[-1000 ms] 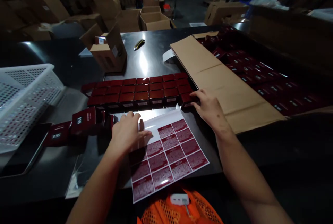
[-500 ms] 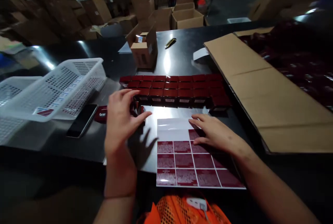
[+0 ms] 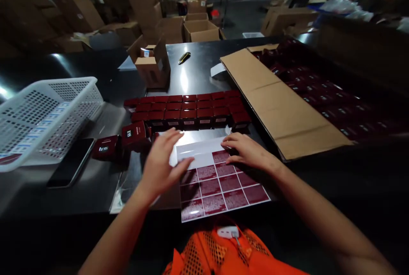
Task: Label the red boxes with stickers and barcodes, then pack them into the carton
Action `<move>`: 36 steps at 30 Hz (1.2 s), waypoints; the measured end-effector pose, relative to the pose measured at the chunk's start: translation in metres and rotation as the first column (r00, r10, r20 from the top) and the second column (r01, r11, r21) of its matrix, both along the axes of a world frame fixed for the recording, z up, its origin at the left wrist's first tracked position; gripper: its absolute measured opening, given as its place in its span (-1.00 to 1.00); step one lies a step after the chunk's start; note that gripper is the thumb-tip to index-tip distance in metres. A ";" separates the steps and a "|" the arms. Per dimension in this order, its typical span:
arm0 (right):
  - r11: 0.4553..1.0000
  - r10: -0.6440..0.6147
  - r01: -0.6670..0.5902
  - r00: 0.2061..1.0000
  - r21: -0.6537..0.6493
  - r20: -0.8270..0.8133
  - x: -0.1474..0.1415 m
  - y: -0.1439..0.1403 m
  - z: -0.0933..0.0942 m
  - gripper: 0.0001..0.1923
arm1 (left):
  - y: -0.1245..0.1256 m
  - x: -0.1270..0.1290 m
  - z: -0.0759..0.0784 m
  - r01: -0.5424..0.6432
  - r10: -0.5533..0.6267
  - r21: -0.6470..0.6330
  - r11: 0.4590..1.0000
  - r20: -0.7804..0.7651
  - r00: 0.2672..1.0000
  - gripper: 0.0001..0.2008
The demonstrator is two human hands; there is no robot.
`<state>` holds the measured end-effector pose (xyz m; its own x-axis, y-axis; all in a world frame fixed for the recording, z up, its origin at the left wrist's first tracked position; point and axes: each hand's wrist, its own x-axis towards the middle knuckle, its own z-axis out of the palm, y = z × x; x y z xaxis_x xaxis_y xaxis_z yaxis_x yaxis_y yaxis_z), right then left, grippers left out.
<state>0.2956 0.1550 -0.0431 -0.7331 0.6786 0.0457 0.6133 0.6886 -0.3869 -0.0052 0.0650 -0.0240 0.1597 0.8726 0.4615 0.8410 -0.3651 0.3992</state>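
Note:
A glossy sheet of dark-red rectangular labels lies at the near table edge, its top strip bare white. My left hand hovers at the sheet's left side, thumb and fingers apart, holding nothing. At the upper right of the sheet, my right hand touches it beside the topmost label, thumb apart from the fingers. Two small dark-red boxes, one next to my left hand and another farther left, stand on the table. Several similar boxes form rows beyond the sheet.
A white perforated basket and a phone are at left. Behind the rows stand an open carton and a utility knife. On the right, a cardboard flap borders many dark-red boxes.
My left hand has moved from beside the small boxes to the sheet's left edge, uncovering a box. The sheet has turned slightly, and my right hand stays on it. The camera view has shifted right.

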 end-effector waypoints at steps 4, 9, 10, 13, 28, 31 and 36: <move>0.997 -0.057 0.065 0.985 0.047 -0.163 0.005 -0.006 -0.030 -0.58 | 0.018 0.054 -0.048 0.196 -0.233 -0.362 0.911 -0.063 0.970 -0.25; 0.977 -0.071 0.121 0.961 0.176 -0.267 0.005 -0.016 -0.041 -0.65 | 0.020 0.058 -0.067 0.138 -0.219 -0.401 0.906 -0.164 0.962 -0.28; 0.970 -0.063 0.123 0.961 0.211 -0.270 0.005 -0.019 -0.041 -0.64 | 0.019 0.057 -0.066 0.134 -0.218 -0.390 0.911 -0.180 0.959 -0.29; 0.944 -0.028 0.110 0.966 0.312 -0.256 0.006 -0.025 -0.044 -0.66 | 0.015 0.058 -0.063 0.118 -0.204 -0.375 0.920 -0.200 0.958 -0.27; 0.989 -0.077 0.128 0.864 0.068 -0.497 0.000 -0.036 0.008 -0.92 | 0.017 0.058 -0.062 0.111 -0.177 -0.368 0.923 -0.149 0.973 -0.19; 0.989 -0.106 0.148 0.755 0.010 -0.647 -0.005 -0.018 0.039 -0.95 | 0.018 0.055 -0.058 0.142 -0.196 -0.303 0.942 -0.156 0.968 -0.25; 0.962 -0.152 0.269 0.660 0.043 -0.736 -0.020 0.011 0.033 -0.93 | 0.009 0.050 -0.044 0.204 -0.307 -0.320 0.925 -0.319 0.897 -0.44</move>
